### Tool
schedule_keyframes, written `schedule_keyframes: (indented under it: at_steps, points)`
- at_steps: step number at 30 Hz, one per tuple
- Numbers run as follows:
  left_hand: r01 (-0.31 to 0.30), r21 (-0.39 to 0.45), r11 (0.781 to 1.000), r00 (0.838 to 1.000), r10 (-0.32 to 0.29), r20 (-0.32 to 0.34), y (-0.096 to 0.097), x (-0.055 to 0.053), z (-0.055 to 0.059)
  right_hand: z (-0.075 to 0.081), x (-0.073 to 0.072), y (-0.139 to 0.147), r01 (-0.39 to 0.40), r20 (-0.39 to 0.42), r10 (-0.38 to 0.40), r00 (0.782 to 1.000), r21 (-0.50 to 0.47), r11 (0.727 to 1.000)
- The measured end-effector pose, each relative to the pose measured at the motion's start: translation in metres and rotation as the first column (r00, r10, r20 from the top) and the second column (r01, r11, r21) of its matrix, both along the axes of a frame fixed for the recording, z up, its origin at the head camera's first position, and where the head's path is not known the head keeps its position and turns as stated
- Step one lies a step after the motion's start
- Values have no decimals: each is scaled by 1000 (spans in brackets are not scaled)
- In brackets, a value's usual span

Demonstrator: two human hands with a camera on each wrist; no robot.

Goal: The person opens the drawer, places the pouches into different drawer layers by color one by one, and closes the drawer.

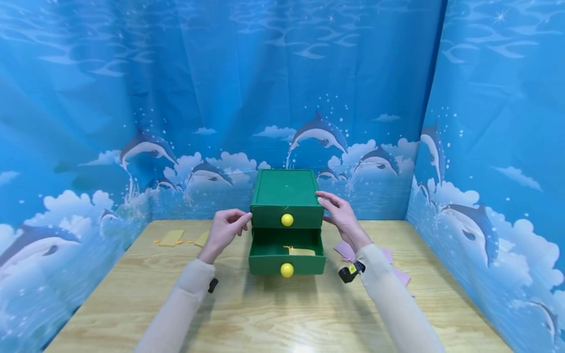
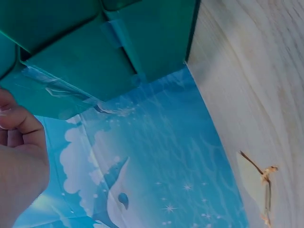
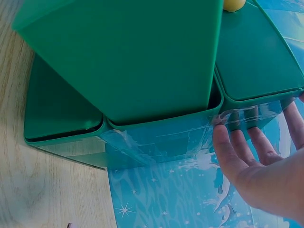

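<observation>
A green drawer cabinet (image 1: 287, 188) with yellow knobs stands in front of me. Its top drawer (image 1: 267, 216) is closed, while the drawer below (image 1: 268, 265) is pulled out and holds a small yellow drawstring pouch (image 1: 302, 252). At the cabinet's upper left side, my left hand (image 1: 226, 230) has loosely bent fingers, the fingertips at its edge. My right hand (image 1: 344, 218) rests its extended, spread fingers against the upper right side. In the right wrist view, the fingers (image 3: 241, 147) meet the clear tape on that side. A closed bottom compartment (image 3: 61, 104) shows there too.
Yellow pouches (image 1: 171, 238) lie on the wooden table (image 1: 282, 314) at the left. Lilac pouches (image 1: 401, 277) lie at the right, partly hidden by my right arm. A blue dolphin-print curtain (image 1: 212, 98) hangs behind the table and along its sides.
</observation>
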State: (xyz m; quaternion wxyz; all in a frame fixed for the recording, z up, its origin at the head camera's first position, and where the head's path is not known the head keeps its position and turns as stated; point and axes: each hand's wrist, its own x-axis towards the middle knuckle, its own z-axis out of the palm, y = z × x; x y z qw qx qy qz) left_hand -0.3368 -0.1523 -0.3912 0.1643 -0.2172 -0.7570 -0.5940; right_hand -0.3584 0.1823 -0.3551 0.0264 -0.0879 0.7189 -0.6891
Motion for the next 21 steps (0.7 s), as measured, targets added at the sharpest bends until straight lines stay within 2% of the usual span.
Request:
schedule_keyframes:
  at_steps: [1,10,16,21]
  points:
    - [0,0,1000,1000,0,9,0,2,2,0,0,0,-1,-1,1,1000,-1,1000]
    - [9,-13,1000,998,-8,64,-10,-6,-9,-1,-1,1,-4,-4,3,1000,-10,1000]
    - [-34,-11,999,994,35,105,-17,-7,-14,-2,-1,0,-3,-3,3,1000,-4,1000]
    - [-52,-45,998,990,57,128,-24,-11,-18,-2,-1,0,0,-1,0,1000,-8,1000]
